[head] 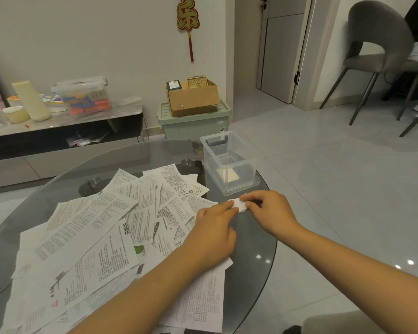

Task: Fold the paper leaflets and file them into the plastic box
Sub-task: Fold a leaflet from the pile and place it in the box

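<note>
both hands (pixel 241 210) on folded leaflet (pixel 239 204)

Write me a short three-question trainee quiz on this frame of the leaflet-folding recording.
1. True or false: the clear plastic box has its lid on top.
2. What do both hands pinch? A) a small folded leaflet B) a pen C) a barcode sticker
3. Fill in: the unfolded leaflets lie spread on a round ____ table.

Key
1. False: the box is open on top.
2. A: the left hand and right hand hold the folded leaflet just in front of the box.
3. glass
</note>
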